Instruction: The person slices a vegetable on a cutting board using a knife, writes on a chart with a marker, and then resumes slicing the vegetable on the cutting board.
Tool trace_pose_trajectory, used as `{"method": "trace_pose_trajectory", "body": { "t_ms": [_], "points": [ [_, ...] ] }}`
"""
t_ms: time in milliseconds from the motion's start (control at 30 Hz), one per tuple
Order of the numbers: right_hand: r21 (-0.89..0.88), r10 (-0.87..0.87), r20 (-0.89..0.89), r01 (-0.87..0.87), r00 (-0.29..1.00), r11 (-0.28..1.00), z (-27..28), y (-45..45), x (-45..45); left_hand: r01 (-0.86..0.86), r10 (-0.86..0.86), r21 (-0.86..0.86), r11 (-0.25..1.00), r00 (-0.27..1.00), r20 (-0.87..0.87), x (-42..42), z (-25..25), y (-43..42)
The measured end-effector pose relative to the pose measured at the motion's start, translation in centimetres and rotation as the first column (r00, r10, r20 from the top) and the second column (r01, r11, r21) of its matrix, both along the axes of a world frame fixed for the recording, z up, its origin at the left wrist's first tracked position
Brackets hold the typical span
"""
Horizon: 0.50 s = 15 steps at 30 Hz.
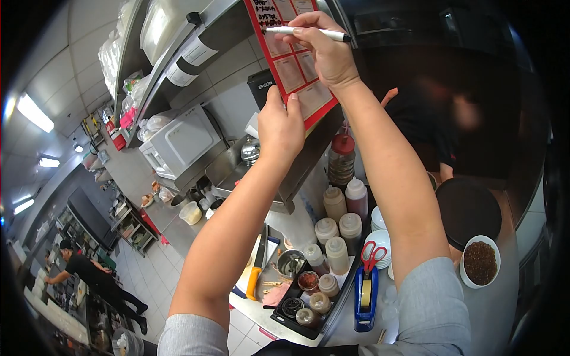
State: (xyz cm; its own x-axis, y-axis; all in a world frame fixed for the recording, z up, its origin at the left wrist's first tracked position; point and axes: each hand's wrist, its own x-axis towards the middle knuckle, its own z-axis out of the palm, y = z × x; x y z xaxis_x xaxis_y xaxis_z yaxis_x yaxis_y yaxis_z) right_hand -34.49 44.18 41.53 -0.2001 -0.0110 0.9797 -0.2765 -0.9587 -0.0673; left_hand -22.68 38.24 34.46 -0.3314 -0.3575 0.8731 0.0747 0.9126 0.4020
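Note:
A red-bordered board (289, 74) with pale boxes is raised at the top of the head view. My left hand (280, 127) grips its lower left edge, thumb in front and fingers partly hidden behind. In my right hand (329, 56) is a white marker (306, 32), pinched between thumb and fingers with its black end pointing right. The marker's tip touches or nearly touches the board by several lines of black handwriting in an upper box. My right hand covers part of the board's right side.
Below my arms, a counter carries squeeze bottles (337, 255), a blue tape dispenser (365, 299), red-handled scissors (373, 255) and a yellow-handled knife (253, 283). A white bowl of brown granules (480, 262) stands right. Dark-clothed people are at far left (89, 273) and behind the counter (421, 121).

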Motion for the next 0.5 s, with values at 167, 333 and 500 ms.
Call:
{"method": "trace_pose_trajectory", "body": {
  "t_ms": [167,333,500],
  "points": [
    [-0.015,0.02,0.047,-0.019,0.999,1.0,-0.11,-0.27,-0.63,-0.025,0.024,0.012,1.0,0.999,0.028,0.24,0.16,0.34],
    [0.036,-0.072,0.077,0.069,0.994,0.997,-0.25,0.01,-0.76,-0.007,0.007,-0.002,1.0,1.0,0.005,0.19,0.05,0.34],
    [0.009,-0.028,0.115,0.027,0.993,1.0,-0.29,-0.09,-0.56,-0.007,0.007,0.024,1.0,1.0,0.015,0.28,0.2,0.62]
  ]
}}
